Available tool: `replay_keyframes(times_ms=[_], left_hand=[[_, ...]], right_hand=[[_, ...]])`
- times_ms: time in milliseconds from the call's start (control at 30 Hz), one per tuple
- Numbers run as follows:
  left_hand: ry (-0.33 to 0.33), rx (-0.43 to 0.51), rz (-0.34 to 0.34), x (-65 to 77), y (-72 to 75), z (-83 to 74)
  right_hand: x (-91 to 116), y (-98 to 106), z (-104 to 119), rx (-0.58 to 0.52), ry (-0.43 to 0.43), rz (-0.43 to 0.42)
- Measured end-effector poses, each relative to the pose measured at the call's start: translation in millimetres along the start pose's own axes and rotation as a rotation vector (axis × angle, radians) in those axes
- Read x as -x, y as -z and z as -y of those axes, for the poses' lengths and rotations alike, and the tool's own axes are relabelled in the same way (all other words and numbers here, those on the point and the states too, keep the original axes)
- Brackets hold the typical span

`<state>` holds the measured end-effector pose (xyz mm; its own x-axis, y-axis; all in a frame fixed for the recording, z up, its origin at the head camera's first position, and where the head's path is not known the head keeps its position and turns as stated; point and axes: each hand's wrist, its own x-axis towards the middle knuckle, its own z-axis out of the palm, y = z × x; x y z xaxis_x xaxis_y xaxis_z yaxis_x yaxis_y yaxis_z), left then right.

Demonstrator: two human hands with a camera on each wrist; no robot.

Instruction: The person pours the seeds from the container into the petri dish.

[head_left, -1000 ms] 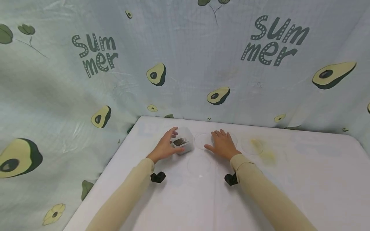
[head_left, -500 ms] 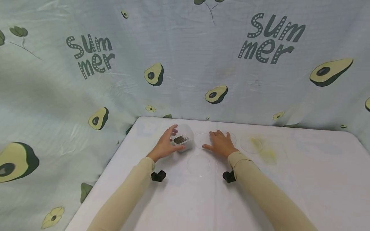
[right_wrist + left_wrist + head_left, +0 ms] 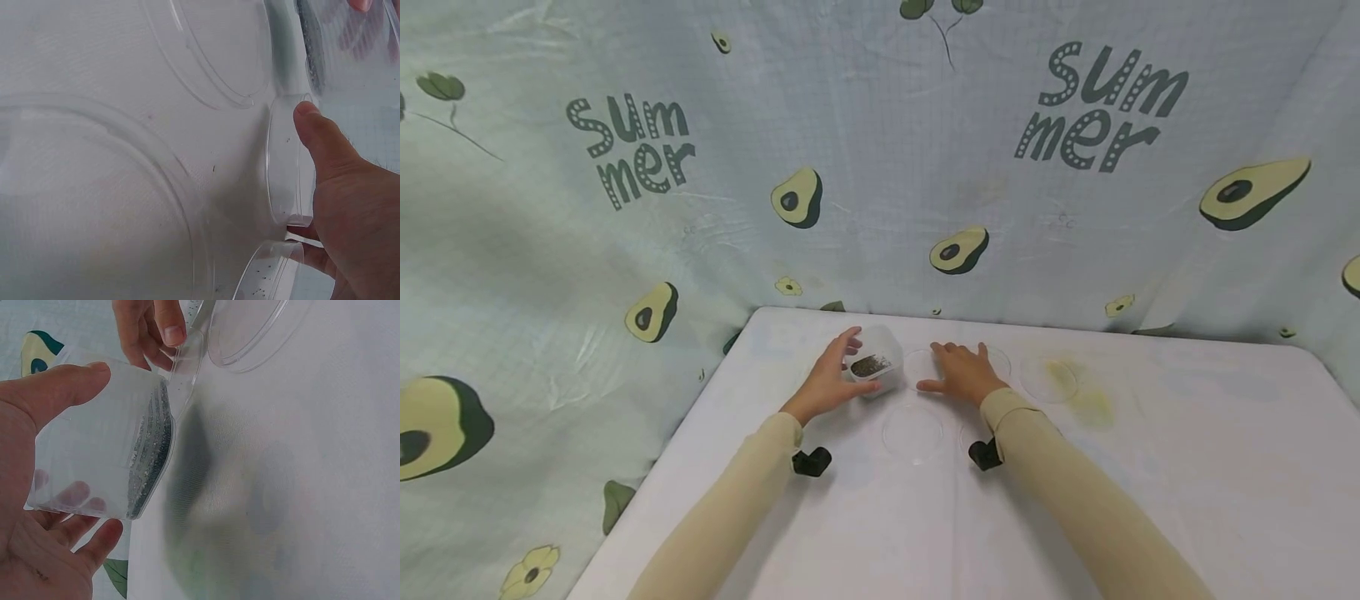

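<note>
My left hand (image 3: 829, 379) grips a clear plastic tub (image 3: 87, 434), thumb on one side and fingers on the other. Small dark grains (image 3: 153, 450) are gathered along one side of the tub. Just to its right, my right hand (image 3: 962, 375) spans a clear round shallow dish (image 3: 289, 162), the thumb at one end of its rim and the fingers near the other. A few dark specks lie in that dish. Beyond it, another dish (image 3: 265, 275), also dotted with specks, is partly covered by my right fingers.
More clear round dishes stand on the white table, one nearer me (image 3: 912, 433), one to the right (image 3: 1048, 379), and another partly behind the right wrist. A printed cloth (image 3: 880, 167) with avocados hangs behind and left of the table (image 3: 865, 533). Black wrist cameras sit under both wrists.
My right hand has shifted left, its fingers and thumb now over the dish beside the tub. The left hand and the tub have barely moved.
</note>
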<state>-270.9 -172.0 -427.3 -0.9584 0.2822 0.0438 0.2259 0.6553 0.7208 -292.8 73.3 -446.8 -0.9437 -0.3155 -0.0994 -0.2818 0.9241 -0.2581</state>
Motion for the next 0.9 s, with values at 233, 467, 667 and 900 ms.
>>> replay_keyframes(times_ms=[233,467,667,900], left_hand=[[-0.010,-0.004,-0.001,0.4,-1.7,-0.2],[-0.027,-0.007,-0.001,-1.6,-0.1,-1.5],[-0.029,-0.035,-0.012,-2.3,3.0,-2.7],[-0.027,-0.071,-0.029,-4.6,3.5,-4.9]], right_hand=[[-2.8,-4.9,-2.8,0.027,-0.017,-0.007],[-1.2,-2.1,-4.0,0.035,-0.007,-0.025],[-1.0,0.3,-2.2,0.039,0.003,-0.023],[-2.6,-0.7,-0.4,0.030,-0.006,-0.017]])
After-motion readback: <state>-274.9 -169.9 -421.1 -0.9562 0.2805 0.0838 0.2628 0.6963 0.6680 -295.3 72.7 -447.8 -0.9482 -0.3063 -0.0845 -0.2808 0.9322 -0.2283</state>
